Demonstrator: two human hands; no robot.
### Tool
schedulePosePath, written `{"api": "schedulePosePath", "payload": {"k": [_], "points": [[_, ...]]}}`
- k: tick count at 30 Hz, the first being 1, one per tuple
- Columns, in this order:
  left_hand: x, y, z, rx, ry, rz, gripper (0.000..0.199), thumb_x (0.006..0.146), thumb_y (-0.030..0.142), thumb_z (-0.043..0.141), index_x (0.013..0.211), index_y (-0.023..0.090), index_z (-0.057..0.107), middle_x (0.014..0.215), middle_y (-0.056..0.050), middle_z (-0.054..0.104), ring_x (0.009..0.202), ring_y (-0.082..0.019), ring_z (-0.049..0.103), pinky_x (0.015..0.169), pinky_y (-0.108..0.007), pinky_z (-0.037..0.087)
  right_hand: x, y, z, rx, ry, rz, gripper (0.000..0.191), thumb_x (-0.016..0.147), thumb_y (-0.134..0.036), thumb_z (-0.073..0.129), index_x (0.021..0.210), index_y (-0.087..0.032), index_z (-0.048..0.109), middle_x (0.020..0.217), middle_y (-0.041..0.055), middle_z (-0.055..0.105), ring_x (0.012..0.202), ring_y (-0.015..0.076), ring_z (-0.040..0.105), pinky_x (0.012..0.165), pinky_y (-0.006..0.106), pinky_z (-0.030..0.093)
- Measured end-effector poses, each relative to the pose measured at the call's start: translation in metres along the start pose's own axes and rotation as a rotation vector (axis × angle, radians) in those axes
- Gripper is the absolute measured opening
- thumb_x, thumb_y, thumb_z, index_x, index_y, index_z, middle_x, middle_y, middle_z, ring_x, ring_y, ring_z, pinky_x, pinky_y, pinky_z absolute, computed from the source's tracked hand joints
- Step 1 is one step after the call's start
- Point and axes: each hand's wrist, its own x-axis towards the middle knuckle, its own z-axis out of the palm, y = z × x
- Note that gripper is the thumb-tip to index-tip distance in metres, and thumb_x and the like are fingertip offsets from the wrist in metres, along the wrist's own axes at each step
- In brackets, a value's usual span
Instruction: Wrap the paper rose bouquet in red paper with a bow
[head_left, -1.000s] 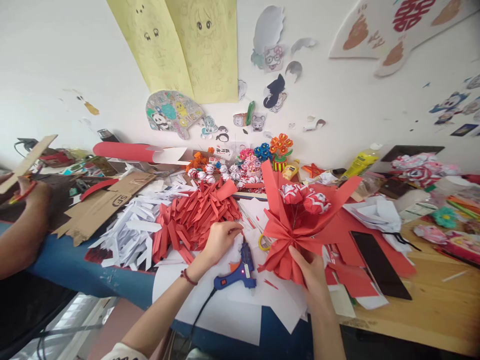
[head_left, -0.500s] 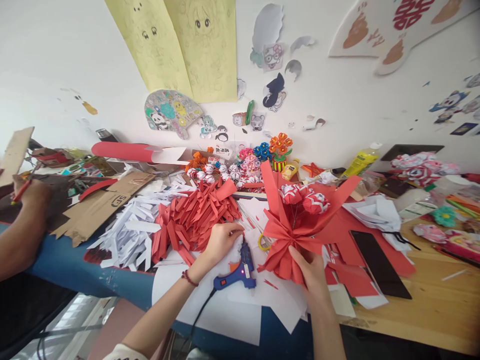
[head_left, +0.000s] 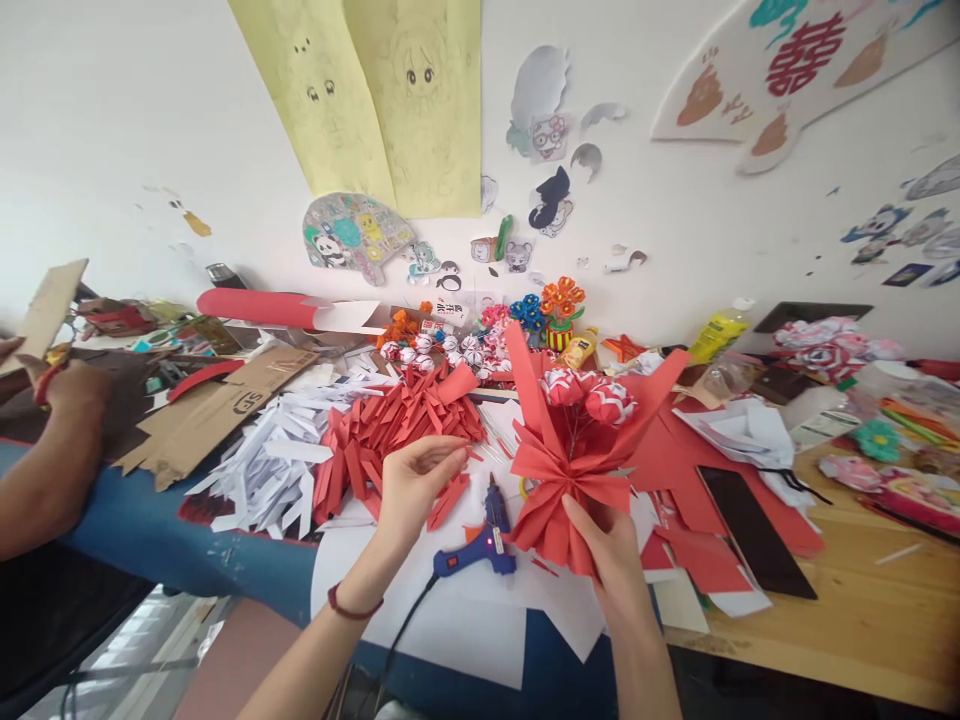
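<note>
My right hand grips the gathered base of a red paper bouquet, which fans out in pleats around red-and-white paper flowers on thin stems. Raised to the left of it is my left hand, thumb and fingers brought close together at the edge of a pile of red paper strips. Whatever its fingertips pinch is too small to name. A blue glue gun with a lit red light lies on white paper between my hands, its nozzle pointing away from me.
White paper strips and cut cardboard lie left. Another person's hand holds scissors and cardboard at the far left. A black phone rests on red paper at right. A yellow bottle and paper flowers stand near the wall.
My left hand has moved left and towards me, away from the glue gun's tip. The bouquet in my right hand has shifted slightly left. The other person's scissors have moved to the cardboard.
</note>
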Motion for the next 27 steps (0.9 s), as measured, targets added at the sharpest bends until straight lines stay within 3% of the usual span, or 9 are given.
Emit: {"api": "schedulePosePath", "payload": {"k": [4, 6, 8, 10, 12, 14, 16, 22, 27], "points": [[-0.026, 0.032, 0.003, -0.230, 0.133, 0.019, 0.014, 0.081, 0.025, 0.078, 0.092, 0.017, 0.075, 0.085, -0.005, 0.079, 0.073, -0.018, 0.075, 0.060, -0.021, 0.060, -0.019, -0.008, 0.017, -0.032, -0.120, 0.016, 0.046, 0.068, -0.041, 0.086, 0.105, -0.017, 0.073, 0.109, 0.0127, 0.075, 0.104, 0.0304, 0.071, 0.085, 0.035, 0.061], [-0.037, 0.042, 0.004, -0.169, 0.194, 0.168, 0.008, 0.082, 0.017, 0.076, 0.090, 0.019, 0.075, 0.082, -0.003, 0.079, 0.066, -0.015, 0.073, 0.055, -0.019, 0.058, -0.029, -0.012, 0.025, -0.018, -0.159, 0.021, 0.047, 0.069, -0.040, 0.086, 0.108, -0.018, 0.072, 0.110, 0.0128, 0.075, 0.105, 0.0316, 0.071, 0.087, 0.039, 0.060], [-0.044, 0.049, 0.000, -0.050, 0.225, 0.435, 0.014, 0.082, 0.009, 0.074, 0.091, 0.020, 0.074, 0.084, -0.002, 0.078, 0.069, -0.015, 0.073, 0.061, -0.021, 0.059, -0.039, -0.017, 0.031, -0.009, -0.181, 0.032, 0.050, 0.067, -0.039, 0.087, 0.110, -0.018, 0.072, 0.109, 0.0131, 0.075, 0.105, 0.0329, 0.071, 0.088, 0.042, 0.060], [-0.048, 0.054, -0.008, 0.111, 0.137, 0.759, 0.021, 0.084, 0.004, 0.070, 0.099, 0.019, 0.073, 0.092, -0.004, 0.079, 0.080, -0.017, 0.075, 0.071, -0.025, 0.060, -0.049, -0.023, 0.036, -0.006, -0.205, 0.040, 0.049, 0.067, -0.039, 0.087, 0.109, -0.017, 0.073, 0.106, 0.0133, 0.076, 0.103, 0.0339, 0.071, 0.089, 0.045, 0.060], [-0.050, 0.060, -0.018, 0.320, -0.047, 1.045, 0.022, 0.090, 0.007, 0.063, 0.109, 0.015, 0.071, 0.103, -0.008, 0.078, 0.091, -0.019, 0.074, 0.074, -0.026, 0.060, -0.057, -0.029, 0.039, -0.005, -0.239, 0.039, 0.045, 0.067, -0.039, 0.087, 0.104, -0.017, 0.074, 0.103, 0.0130, 0.077, 0.102, 0.0346, 0.072, 0.090, 0.046, 0.059], [-0.050, 0.069, -0.026, 0.531, -0.172, 1.264, 0.020, 0.094, 0.010, 0.057, 0.109, 0.012, 0.071, 0.111, -0.009, 0.076, 0.096, -0.019, 0.074, 0.072, -0.025, 0.060, -0.062, -0.033, 0.039, -0.012, -0.275, 0.024, 0.042, 0.067, -0.039, 0.087, 0.101, -0.018, 0.075, 0.102, 0.0125, 0.077, 0.102, 0.0352, 0.072, 0.092, 0.046, 0.058], [-0.051, 0.078, -0.031, 0.685, -0.204, 1.427, 0.015, 0.093, 0.012, 0.060, 0.099, 0.012, 0.075, 0.112, -0.008, 0.076, 0.096, -0.018, 0.074, 0.071, -0.024, 0.060, -0.066, -0.036, 0.037, -0.027, -0.301, 0.006, 0.039, 0.066, -0.038, 0.087, 0.098, -0.018, 0.076, 0.102, 0.0122, 0.078, 0.102, 0.0354, 0.072, 0.091, 0.046, 0.058], [-0.052, 0.093, -0.029, 0.906, -0.248, 1.645, 0.011, 0.088, 0.016, 0.068, 0.083, 0.017, 0.078, 0.105, -0.006, 0.078, 0.091, -0.017, 0.074, 0.060, -0.021, 0.058, -0.072, -0.040, 0.035, -0.022, -0.300, 0.016, 0.037, 0.065, -0.035, 0.088, 0.098, -0.021, 0.077, 0.103, 0.0102, 0.078, 0.101, 0.0332, 0.073, 0.088, 0.041, 0.059], [-0.049, 0.090, -0.029, 0.914, -0.251, 1.627, 0.009, 0.089, 0.017, 0.068, 0.087, 0.015, 0.077, 0.107, -0.007, 0.078, 0.090, -0.017, 0.073, 0.063, -0.022, 0.058, -0.079, -0.045, 0.038, 0.005, -0.262, 0.010, 0.040, 0.065, -0.038, 0.087, 0.100, -0.021, 0.077, 0.104, 0.0103, 0.077, 0.104, 0.0334, 0.071, 0.095, 0.044, 0.055]]}}
